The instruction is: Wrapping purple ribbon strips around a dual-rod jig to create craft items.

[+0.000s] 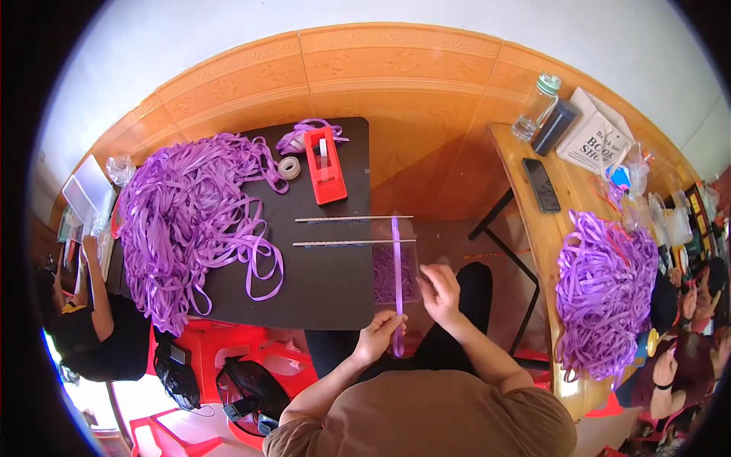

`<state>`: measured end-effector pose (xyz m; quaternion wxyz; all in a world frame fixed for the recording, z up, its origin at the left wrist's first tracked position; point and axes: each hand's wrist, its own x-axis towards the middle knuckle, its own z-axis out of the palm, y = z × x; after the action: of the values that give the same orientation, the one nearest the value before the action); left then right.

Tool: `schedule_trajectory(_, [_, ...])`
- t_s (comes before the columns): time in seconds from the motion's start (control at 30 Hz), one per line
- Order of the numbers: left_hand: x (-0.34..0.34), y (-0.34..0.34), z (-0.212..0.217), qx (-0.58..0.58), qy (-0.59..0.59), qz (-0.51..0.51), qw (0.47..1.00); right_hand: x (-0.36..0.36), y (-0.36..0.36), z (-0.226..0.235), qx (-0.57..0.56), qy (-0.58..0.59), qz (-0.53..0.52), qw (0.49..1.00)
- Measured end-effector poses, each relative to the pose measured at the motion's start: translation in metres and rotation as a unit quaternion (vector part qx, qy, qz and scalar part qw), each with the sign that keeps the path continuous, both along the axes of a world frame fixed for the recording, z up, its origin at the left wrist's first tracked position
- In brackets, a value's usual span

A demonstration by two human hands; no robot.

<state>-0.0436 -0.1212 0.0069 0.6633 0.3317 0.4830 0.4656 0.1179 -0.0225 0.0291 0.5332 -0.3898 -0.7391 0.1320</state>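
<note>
My left hand is closed on a purple ribbon, gripping its lower part beyond the near right corner of the black table. From there the ribbon runs straight up to two thin metal rods, which stick out past the table's right edge. A short end hangs below my fingers. To the right of the ribbon, apart from it, my right hand has its fingers curled in; what they hold, if anything, is hidden. Under the rods sits a clear box with purple pieces inside.
A large heap of purple ribbon covers the table's left side. Behind the rods are a red tape dispenser and a tape roll. On the wooden table at right lie another ribbon heap and a phone. Other people work at both sides.
</note>
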Motion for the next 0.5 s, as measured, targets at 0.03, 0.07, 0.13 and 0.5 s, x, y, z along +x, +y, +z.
schedule_trajectory(0.03, [0.000,0.000,0.005,-0.026,-0.025,-0.008,0.999,-0.006,0.007,0.020,0.103,-0.057,0.002,0.993])
schedule_trajectory(0.07, [-0.001,0.000,0.006,-0.025,-0.024,-0.008,0.999,-0.009,0.012,0.025,0.148,-0.085,0.023,0.985])
schedule_trajectory(0.13, [-0.002,0.000,0.009,-0.036,-0.045,-0.031,0.998,-0.010,0.018,0.029,0.186,-0.139,0.075,0.970])
schedule_trajectory(0.5, [-0.008,-0.004,0.025,-0.030,-0.101,-0.016,0.994,-0.012,-0.004,0.026,0.249,-0.204,0.116,0.940])
